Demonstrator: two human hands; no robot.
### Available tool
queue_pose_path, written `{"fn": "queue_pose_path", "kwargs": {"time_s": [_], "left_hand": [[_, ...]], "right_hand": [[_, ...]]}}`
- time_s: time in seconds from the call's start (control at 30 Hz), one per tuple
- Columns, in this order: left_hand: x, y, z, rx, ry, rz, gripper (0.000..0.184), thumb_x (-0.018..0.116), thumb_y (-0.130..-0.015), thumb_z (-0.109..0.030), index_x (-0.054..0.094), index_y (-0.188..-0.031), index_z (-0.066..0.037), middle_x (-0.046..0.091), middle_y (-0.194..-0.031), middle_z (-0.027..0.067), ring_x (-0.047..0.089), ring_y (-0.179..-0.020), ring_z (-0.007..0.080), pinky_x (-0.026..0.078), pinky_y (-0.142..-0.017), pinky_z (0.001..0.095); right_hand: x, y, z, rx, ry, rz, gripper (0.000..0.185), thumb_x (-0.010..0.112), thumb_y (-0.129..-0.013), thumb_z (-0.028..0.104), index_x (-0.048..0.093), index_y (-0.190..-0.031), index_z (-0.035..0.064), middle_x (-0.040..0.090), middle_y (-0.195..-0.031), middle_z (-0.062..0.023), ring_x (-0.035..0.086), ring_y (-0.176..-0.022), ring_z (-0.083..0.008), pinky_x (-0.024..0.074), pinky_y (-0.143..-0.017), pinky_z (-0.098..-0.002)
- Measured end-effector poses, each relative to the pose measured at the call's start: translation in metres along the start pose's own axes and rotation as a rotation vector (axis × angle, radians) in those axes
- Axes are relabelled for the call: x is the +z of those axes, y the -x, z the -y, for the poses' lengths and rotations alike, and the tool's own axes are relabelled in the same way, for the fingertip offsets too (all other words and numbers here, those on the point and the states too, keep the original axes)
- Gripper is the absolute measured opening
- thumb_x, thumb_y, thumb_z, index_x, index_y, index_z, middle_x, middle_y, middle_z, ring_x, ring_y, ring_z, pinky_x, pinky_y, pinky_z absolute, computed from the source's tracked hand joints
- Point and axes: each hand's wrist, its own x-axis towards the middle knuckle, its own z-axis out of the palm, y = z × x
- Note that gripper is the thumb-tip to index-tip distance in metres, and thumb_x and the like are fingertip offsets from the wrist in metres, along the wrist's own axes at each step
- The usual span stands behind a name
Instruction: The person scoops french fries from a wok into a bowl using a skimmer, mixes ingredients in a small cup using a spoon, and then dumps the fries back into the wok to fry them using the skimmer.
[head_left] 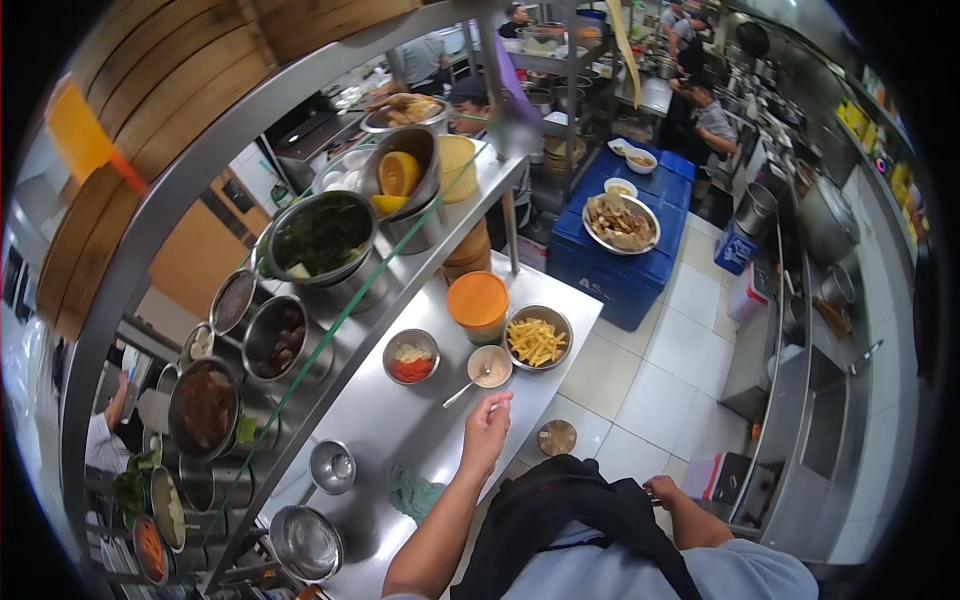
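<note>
My left hand (486,430) is over the steel worktop (385,440), just below a small bowl of pale pinkish powder (497,376). Its fingers are bent and pressed together; whether anything is between them cannot be made out. A metal spoon (468,386) rests in that bowl, its handle apart from my hand. Around it are a steel bowl of yellow cut strips (537,337), an orange-lidded tub (477,300) and a steel bowl with red and pale seasonings (411,358). Down at my right side, my right hand (662,491) hangs with loosely parted fingers, holding nothing visible.
A green cloth (412,492) and steel bowls (306,543) lie on the worktop. The shelf (400,268) at left carries several ingredient containers. Beyond the worktop stands a blue cooler (600,272) with a bowl of food (621,222). A container (557,437) sits by the worktop's edge. Co-workers (708,115) stand farther back.
</note>
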Motion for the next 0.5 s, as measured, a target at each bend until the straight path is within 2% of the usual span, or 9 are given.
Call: {"fn": "queue_pose_path", "kwargs": {"time_s": [0.03,0.1,0.13,0.2,0.23,0.3,0.37,0.4,0.5], "left_hand": [[0.0,-0.012,0.025,-0.005,-0.003,0.019,0.021,0.057,-0.099,-0.021,0.061,-0.114,-0.007,0.054,-0.074,-0.0004,0.045,-0.057,0.0069,0.034,-0.047,0.0235],[0.001,-0.033,0.06,-0.378,0.127,0.044,0.026,0.056,-0.1,-0.026,0.058,-0.119,-0.01,0.059,-0.082,0.0026,0.051,-0.06,0.0081,0.041,-0.052,0.0211],[0.007,-0.048,0.076,-0.382,0.121,0.055,0.026,0.056,-0.1,-0.026,0.058,-0.119,-0.01,0.059,-0.082,0.0026,0.051,-0.06,0.0081,0.041,-0.052,0.0211],[0.024,-0.076,0.103,-0.51,0.338,-0.025,0.034,0.057,-0.099,-0.027,0.049,-0.127,-0.008,0.062,-0.099,0.0093,0.059,-0.071,0.0147,0.05,-0.062,0.0265],[0.033,-0.089,0.109,-0.509,0.33,-0.008,0.034,0.057,-0.099,-0.027,0.049,-0.127,-0.008,0.062,-0.099,0.0093,0.059,-0.071,0.0147,0.05,-0.062,0.0265],[0.052,-0.113,0.119,-0.537,0.399,-0.124,0.041,0.055,-0.1,-0.028,0.039,-0.133,-0.009,0.058,-0.116,0.0162,0.064,-0.09,0.0253,0.055,-0.072,0.0358],[0.064,-0.134,0.125,-0.536,0.424,-0.133,0.042,0.053,-0.1,-0.026,0.036,-0.133,-0.008,0.055,-0.121,0.0188,0.063,-0.097,0.0292,0.054,-0.077,0.0397],[0.07,-0.142,0.128,-0.536,0.461,-0.16,0.042,0.052,-0.1,-0.025,0.034,-0.134,-0.008,0.052,-0.125,0.0214,0.063,-0.104,0.0331,0.054,-0.081,0.0435],[0.092,-0.16,0.132,-0.431,0.436,-0.177,0.042,0.051,-0.099,-0.021,0.032,-0.134,-0.006,0.051,-0.127,0.0236,0.061,-0.109,0.0364,0.053,-0.086,0.0463]], "right_hand": [[-0.002,0.002,-0.006,0.007,-0.017,-0.008,0.01,0.06,-0.09,0.013,0.062,-0.098,0.0064,0.062,-0.082,-0.0079,0.062,-0.072,-0.0216,0.0507,-0.064,-0.0387],[0.002,0.006,-0.013,0.017,-0.065,-0.001,0.01,0.06,-0.09,0.013,0.061,-0.097,0.0067,0.061,-0.081,-0.0073,0.062,-0.071,-0.0208,0.051,-0.064,-0.0387],[0.003,0.009,-0.015,0.021,-0.078,-0.005,0.01,0.06,-0.09,0.013,0.061,-0.097,0.0067,0.061,-0.081,-0.0073,0.062,-0.071,-0.0208,0.051,-0.064,-0.0387],[0.007,0.018,-0.017,0.003,-0.11,-0.031,0.008,0.059,-0.088,0.011,0.063,-0.095,0.0073,0.061,-0.08,-0.0057,0.061,-0.07,-0.0195,0.0495,-0.06,-0.0369],[0.006,0.018,-0.018,0.001,-0.127,-0.039,0.008,0.059,-0.088,0.011,0.063,-0.095,0.0073,0.061,-0.08,-0.0057,0.061,-0.07,-0.0195,0.0495,-0.06,-0.0369],[0.007,0.012,-0.031,-0.089,-0.059,-0.051,0.008,0.059,-0.085,0.01,0.064,-0.091,0.0083,0.06,-0.079,-0.0039,0.058,-0.066,-0.0172,0.0464,-0.056,-0.0344],[0.006,0.007,-0.042,-0.091,-0.141,-0.051,0.008,0.059,-0.084,0.011,0.065,-0.088,0.0092,0.059,-0.076,-0.0027,0.053,-0.062,-0.0157,0.0434,-0.053,-0.0324],[0.003,0.009,-0.046,-0.076,-0.182,-0.036,0.007,0.06,-0.084,0.012,0.065,-0.088,0.0093,0.058,-0.076,-0.0025,0.053,-0.063,-0.0158,0.0445,-0.055,-0.0332],[-0.012,0.016,-0.062,-0.02,-0.24,-0.07,0.007,0.06,-0.085,0.013,0.065,-0.089,0.0092,0.058,-0.077,-0.0028,0.055,-0.067,-0.0171,0.0471,-0.06,-0.0359]]}}
